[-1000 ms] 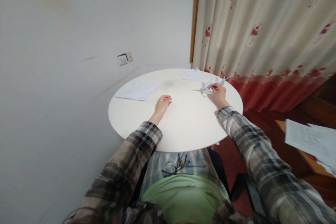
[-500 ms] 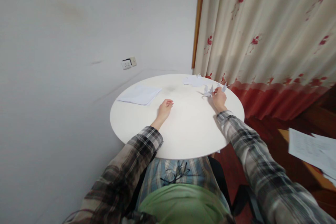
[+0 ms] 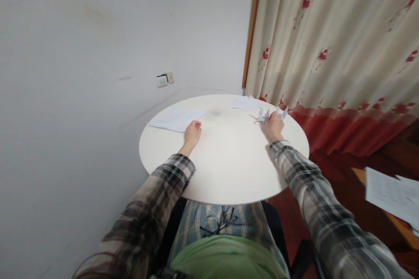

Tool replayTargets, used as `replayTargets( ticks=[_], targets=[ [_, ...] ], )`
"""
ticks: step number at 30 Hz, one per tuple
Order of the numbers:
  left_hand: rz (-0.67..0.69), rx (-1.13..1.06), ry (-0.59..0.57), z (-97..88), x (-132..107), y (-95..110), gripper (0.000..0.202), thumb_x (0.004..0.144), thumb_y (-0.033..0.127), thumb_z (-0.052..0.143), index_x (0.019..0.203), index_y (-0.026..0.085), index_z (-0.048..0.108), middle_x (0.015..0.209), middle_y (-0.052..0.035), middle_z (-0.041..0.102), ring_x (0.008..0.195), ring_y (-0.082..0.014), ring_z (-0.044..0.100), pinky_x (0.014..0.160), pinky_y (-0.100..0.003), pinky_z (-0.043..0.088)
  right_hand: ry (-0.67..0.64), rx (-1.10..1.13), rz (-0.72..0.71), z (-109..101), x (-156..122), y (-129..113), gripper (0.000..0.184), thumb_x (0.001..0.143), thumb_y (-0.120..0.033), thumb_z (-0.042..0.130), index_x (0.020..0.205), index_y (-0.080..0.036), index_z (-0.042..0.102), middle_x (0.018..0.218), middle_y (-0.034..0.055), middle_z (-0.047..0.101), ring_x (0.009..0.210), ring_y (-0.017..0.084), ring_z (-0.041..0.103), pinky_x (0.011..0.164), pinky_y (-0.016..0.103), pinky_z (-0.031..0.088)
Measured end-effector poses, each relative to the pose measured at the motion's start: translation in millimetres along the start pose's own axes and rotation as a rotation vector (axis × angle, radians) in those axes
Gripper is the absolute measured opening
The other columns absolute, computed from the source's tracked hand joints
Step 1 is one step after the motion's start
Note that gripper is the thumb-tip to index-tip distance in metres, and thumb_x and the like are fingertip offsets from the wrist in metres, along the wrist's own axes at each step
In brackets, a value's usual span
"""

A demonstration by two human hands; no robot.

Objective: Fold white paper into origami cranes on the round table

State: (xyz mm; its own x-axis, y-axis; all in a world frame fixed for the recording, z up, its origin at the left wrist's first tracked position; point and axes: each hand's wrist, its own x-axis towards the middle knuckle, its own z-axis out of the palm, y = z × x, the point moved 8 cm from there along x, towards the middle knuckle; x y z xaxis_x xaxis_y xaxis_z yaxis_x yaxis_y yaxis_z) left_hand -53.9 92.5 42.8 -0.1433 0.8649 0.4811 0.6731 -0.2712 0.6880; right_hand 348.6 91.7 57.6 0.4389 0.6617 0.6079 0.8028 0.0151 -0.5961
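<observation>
My left hand [image 3: 192, 134] rests by the right corner of a stack of white paper [image 3: 173, 119], its fingers curled in and nothing visible between them. At the table's right side, my right hand [image 3: 275, 127] is closed, fingertips on a white folded-paper crane [image 3: 262, 116]. Just beyond that hand, partly hidden by it, stands another white paper crane [image 3: 284, 113]. Both hands are low over the round white table [image 3: 229, 161].
Towards the back of the table lie some white paper pieces [image 3: 244, 103] with a small folded bit. A wall with a socket [image 3: 161, 80] borders the left; a floral curtain [image 3: 321, 52] hangs at the right. Printed sheets [image 3: 389, 192] lie on furniture at lower right.
My left hand has moved left, towards the paper stack. My right hand stays at the paper cranes, turned slightly. The whole view has shifted a little.
</observation>
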Motion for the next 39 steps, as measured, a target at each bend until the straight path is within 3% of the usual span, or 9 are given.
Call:
replayTargets(
  ticks=[4, 9, 13, 15, 19, 27, 31, 35, 39],
  targets=[
    [-0.026, 0.352, 0.093, -21.5, -0.5, -6.1, 0.027, 0.075, 0.016, 0.051, 0.101, 0.017, 0.057, 0.105, -0.0121, 0.062, 0.107, -0.0268, 0.052, 0.095, -0.042, 0.035, -0.018, 0.084, -0.025, -2.3, -2.7, -3.1, 0.022, 0.079, -0.008, 0.045, 0.068, -0.022, 0.032, 0.060, -0.0038, 0.025, 0.067, 0.015, 0.036, 0.065, 0.036, 0.027],
    [-0.072, 0.501, 0.074, -29.9, 2.9, -24.5, 0.041, 0.075, 0.026, 0.056, 0.114, 0.013, 0.053, 0.118, -0.0173, 0.056, 0.117, -0.0321, 0.044, 0.100, -0.051, 0.027, -0.001, 0.027, -0.043, -5.1, -7.0, -1.6, 0.017, 0.076, -0.006, 0.043, 0.071, -0.021, 0.036, 0.064, -0.0003, 0.033, 0.067, 0.015, 0.036, 0.063, 0.033, 0.026],
    [-0.160, 0.487, -0.016, -30.7, 6.7, -42.3, 0.038, 0.080, 0.023, 0.049, 0.116, 0.012, 0.053, 0.111, -0.0185, 0.061, 0.106, -0.0312, 0.054, 0.090, -0.044, 0.038, -0.078, -0.073, -0.121, 0.5, -18.3, -14.0, 0.014, 0.076, -0.005, 0.039, 0.074, -0.019, 0.043, 0.071, 0.0042, 0.045, 0.067, 0.015, 0.042, 0.061, 0.029, 0.028],
    [-0.195, 0.455, -0.015, -33.4, 6.9, -46.1, 0.036, 0.081, 0.025, 0.047, 0.113, 0.013, 0.057, 0.106, -0.0187, 0.063, 0.100, -0.0313, 0.057, 0.083, -0.041, 0.042, -0.213, -0.148, -0.203, 11.3, -29.8, -26.6, 0.012, 0.076, -0.008, 0.041, 0.073, -0.019, 0.046, 0.070, 0.0042, 0.050, 0.065, 0.016, 0.044, 0.058, 0.027, 0.028],
    [-0.203, 0.440, 0.049, -40.3, 5.9, -41.6, 0.031, 0.085, 0.025, 0.039, 0.099, 0.015, 0.065, 0.096, -0.0169, 0.067, 0.094, -0.0296, 0.059, 0.077, -0.038, 0.043, -0.472, -0.193, -0.382, 29.8, -57.5, -52.1, 0.008, 0.073, -0.013, 0.048, 0.077, -0.019, 0.051, 0.071, 0.0041, 0.057, 0.063, 0.016, 0.048, 0.056, 0.025, 0.027],
    [-0.184, 0.446, 0.186, -52.8, -0.9, -22.3, 0.030, 0.087, 0.029, 0.039, 0.096, 0.019, 0.065, 0.083, -0.0129, 0.068, 0.081, -0.0272, 0.061, 0.069, -0.035, 0.042, -0.492, -0.201, -0.352, 31.3, -60.1, -54.4, 0.004, 0.074, -0.017, 0.051, 0.077, -0.018, 0.054, 0.072, 0.0044, 0.061, 0.063, 0.016, 0.049, 0.054, 0.024, 0.027],
    [0.074, 0.344, 0.231, -49.7, -8.0, 10.9, 0.031, 0.089, 0.029, 0.036, 0.101, 0.017, 0.063, 0.098, -0.0115, 0.066, 0.096, -0.0253, 0.058, 0.085, -0.035, 0.040, -0.494, -0.194, -0.351, 35.5, -59.5, -52.7, 0.004, 0.074, -0.018, 0.051, 0.077, -0.019, 0.053, 0.071, 0.0038, 0.061, 0.062, 0.015, 0.049, 0.054, 0.024, 0.027],
    [0.332, 0.205, 0.071, -24.9, -23.2, 48.5, 0.029, 0.086, 0.022, 0.040, 0.107, 0.017, 0.059, 0.114, -0.0086, 0.061, 0.110, -0.0210, 0.052, 0.098, -0.033, 0.034, -0.493, -0.172, -0.368, 39.5, -60.0, -53.9, 0.002, 0.074, -0.019, 0.052, 0.076, -0.019, 0.053, 0.070, 0.0036, 0.060, 0.063, 0.015, 0.049, 0.055, 0.024, 0.027],
    [0.342, 0.166, -0.240, 10.9, -39.3, 59.3, 0.026, 0.080, 0.020, 0.045, 0.100, 0.020, 0.061, 0.100, -0.0061, 0.067, 0.094, -0.0214, 0.059, 0.088, -0.032, 0.041, -0.481, -0.148, -0.370, 42.0, -59.2, -55.2, 0.002, 0.074, -0.020, 0.052, 0.075, -0.019, 0.052, 0.070, 0.0032, 0.059, 0.064, 0.015, 0.049, 0.055, 0.023, 0.029]
  ],
)
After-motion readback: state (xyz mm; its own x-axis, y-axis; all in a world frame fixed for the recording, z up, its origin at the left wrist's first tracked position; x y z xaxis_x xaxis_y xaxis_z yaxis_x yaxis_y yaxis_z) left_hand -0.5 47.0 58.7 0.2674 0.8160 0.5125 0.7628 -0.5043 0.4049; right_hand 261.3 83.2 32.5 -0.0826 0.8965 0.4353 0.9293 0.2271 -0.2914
